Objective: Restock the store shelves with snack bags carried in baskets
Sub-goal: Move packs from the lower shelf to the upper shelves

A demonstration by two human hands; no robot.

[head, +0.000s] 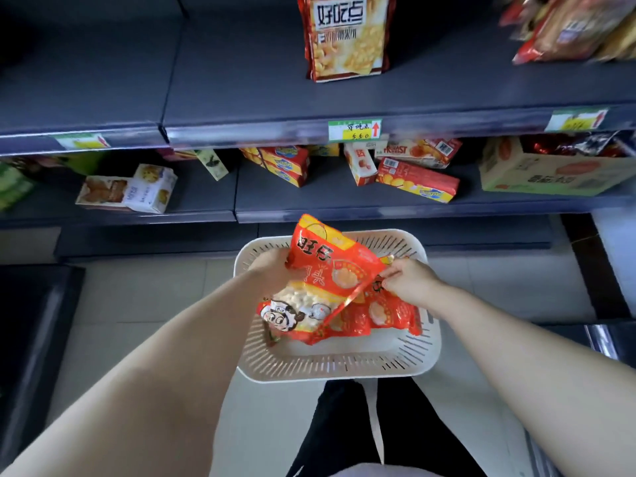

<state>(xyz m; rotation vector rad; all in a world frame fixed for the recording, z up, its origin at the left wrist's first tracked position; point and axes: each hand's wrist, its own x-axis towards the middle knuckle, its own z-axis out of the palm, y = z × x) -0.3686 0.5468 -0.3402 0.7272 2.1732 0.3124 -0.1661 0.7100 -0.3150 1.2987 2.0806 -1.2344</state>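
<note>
Basket (330, 371), white and slotted, sits at 6 o'clock from frame centre. Above it, both hands hold one red bag (323, 287), tilted. Left hand (272, 270) grips the bag's 9 o'clock edge; its fingers are curled behind the bag and mostly hidden. Right hand (411, 282) pinches the 3 o'clock edge, thumb and fingertips closed narrow. Spare bags (385, 315) lie in the basket beneath. Beyond, boxes (418, 180) lie on the lower shelf (344, 210). At 12 o'clock, an upright bag (347, 36) stands on the upper shelf (241, 98).
</note>
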